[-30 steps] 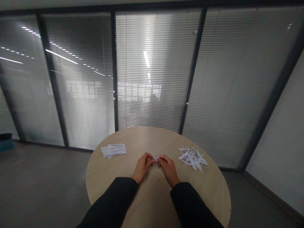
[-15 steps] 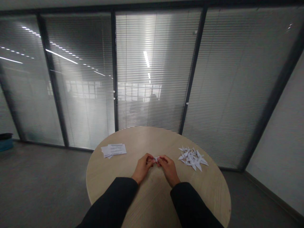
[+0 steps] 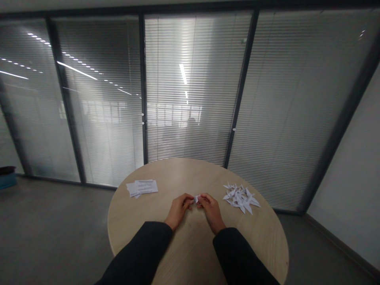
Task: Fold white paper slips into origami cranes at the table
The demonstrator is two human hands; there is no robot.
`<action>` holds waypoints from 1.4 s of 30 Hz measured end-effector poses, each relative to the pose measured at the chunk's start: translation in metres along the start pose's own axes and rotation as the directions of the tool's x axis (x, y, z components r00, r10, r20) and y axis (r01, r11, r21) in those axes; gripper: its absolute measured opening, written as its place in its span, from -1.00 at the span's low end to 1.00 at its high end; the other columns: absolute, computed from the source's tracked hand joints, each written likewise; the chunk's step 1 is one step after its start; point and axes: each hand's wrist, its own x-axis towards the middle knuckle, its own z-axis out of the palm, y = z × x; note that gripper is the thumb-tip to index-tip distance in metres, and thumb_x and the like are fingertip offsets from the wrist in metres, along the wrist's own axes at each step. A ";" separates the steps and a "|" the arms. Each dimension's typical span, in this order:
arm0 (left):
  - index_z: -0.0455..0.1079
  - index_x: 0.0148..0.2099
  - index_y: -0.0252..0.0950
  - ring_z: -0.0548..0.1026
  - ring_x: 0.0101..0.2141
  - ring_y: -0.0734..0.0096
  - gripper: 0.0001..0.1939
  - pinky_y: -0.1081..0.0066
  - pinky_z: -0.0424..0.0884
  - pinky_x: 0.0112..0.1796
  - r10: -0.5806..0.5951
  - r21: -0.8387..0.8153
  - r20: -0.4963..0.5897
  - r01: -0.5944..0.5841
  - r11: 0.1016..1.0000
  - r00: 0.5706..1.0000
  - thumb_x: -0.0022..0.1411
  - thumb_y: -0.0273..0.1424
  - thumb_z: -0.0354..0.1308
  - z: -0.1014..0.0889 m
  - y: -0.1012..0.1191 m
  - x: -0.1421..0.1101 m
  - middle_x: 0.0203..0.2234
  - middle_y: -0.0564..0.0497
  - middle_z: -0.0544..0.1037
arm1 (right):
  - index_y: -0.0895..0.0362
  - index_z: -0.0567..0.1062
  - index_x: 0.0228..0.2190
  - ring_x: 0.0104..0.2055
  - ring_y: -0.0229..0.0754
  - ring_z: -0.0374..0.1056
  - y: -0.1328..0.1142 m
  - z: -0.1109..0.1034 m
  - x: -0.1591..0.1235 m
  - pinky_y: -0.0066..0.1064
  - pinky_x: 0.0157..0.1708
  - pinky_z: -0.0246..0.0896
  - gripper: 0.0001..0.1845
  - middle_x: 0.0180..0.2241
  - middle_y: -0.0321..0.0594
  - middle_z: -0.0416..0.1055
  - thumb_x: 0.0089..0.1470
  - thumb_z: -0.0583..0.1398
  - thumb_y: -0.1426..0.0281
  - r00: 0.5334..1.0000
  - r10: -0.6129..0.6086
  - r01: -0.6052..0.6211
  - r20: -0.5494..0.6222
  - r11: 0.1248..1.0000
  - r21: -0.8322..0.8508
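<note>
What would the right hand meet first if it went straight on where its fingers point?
Probably the left hand: the right hand points leftward at it, past the small white paper at its own fingertips. Exact depth between the two hands is hard to judge.

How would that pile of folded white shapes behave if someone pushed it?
The pile would probably slide and scatter, being loose pieces on a smooth-looking table. Each looks like thin folded paper, so likely light and crushable.
</note>
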 end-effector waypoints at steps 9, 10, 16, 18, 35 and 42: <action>0.39 -0.27 -0.30 0.49 -0.50 0.40 -0.79 0.44 0.35 -0.39 0.004 0.065 0.002 -0.004 0.998 1.000 0.15 -0.30 0.02 0.000 -0.005 0.001 -0.47 -0.01 0.53 | 0.17 0.45 -0.44 -0.47 -0.15 0.39 -0.001 0.001 -0.001 -0.37 -0.45 0.29 -0.61 -0.53 -0.20 0.46 -0.15 0.25 0.09 0.999 -0.016 0.016 0.030 1.000 -0.025; 0.38 -0.27 -0.30 0.49 -0.51 0.41 -0.79 0.45 0.34 -0.40 0.004 0.081 0.000 -0.004 0.997 1.000 0.15 -0.29 0.01 0.001 -0.005 0.001 -0.48 0.00 0.52 | 0.17 0.45 -0.44 -0.48 -0.15 0.39 -0.003 0.002 -0.002 -0.37 -0.45 0.29 -0.61 -0.54 -0.20 0.46 -0.16 0.25 0.08 0.999 -0.024 0.026 0.035 0.999 -0.031; 0.31 -0.24 -0.29 0.47 -0.52 0.44 -0.81 0.48 0.35 -0.46 0.004 0.068 -0.024 -0.003 0.998 1.000 0.14 -0.30 0.01 0.002 -0.008 0.003 -0.48 0.01 0.51 | 0.15 0.46 -0.47 -0.47 -0.14 0.38 -0.006 0.006 -0.004 -0.36 -0.45 0.30 -0.60 -0.52 -0.20 0.46 -0.16 0.25 0.06 0.995 -0.069 0.074 0.073 0.994 -0.080; 0.29 -0.19 -0.29 0.47 -0.54 0.44 -0.79 0.48 0.36 -0.47 -0.011 0.048 -0.030 0.012 0.999 0.999 0.13 -0.31 0.01 0.002 -0.009 0.003 -0.50 0.03 0.50 | 0.15 0.46 -0.47 -0.46 -0.15 0.38 -0.007 0.006 -0.004 -0.37 -0.44 0.30 -0.61 -0.50 -0.20 0.46 -0.15 0.24 0.06 0.993 -0.079 0.088 0.085 0.991 -0.098; 0.40 -0.23 -0.35 0.52 -0.45 0.37 -0.76 0.41 0.47 -0.44 -0.102 -0.239 -0.116 0.072 0.968 0.988 0.06 -0.33 0.09 0.002 -0.013 0.007 -0.47 -0.03 0.53 | 0.15 0.47 -0.43 -0.37 -0.07 0.44 -0.006 0.004 -0.002 -0.29 -0.36 0.34 -0.60 -0.43 -0.14 0.51 -0.20 0.28 0.08 0.998 -0.022 0.022 0.055 1.000 -0.001; 0.44 -0.24 -0.37 0.52 -0.44 0.36 -0.72 0.42 0.47 -0.43 -0.134 -0.372 -0.117 0.082 0.924 0.984 -0.03 -0.34 0.21 0.000 -0.015 0.009 -0.50 -0.04 0.55 | 0.16 0.48 -0.42 -0.33 -0.08 0.44 -0.001 0.003 -0.001 -0.28 -0.30 0.37 -0.59 -0.41 -0.17 0.51 -0.22 0.30 0.08 0.999 0.021 -0.024 0.034 0.995 0.093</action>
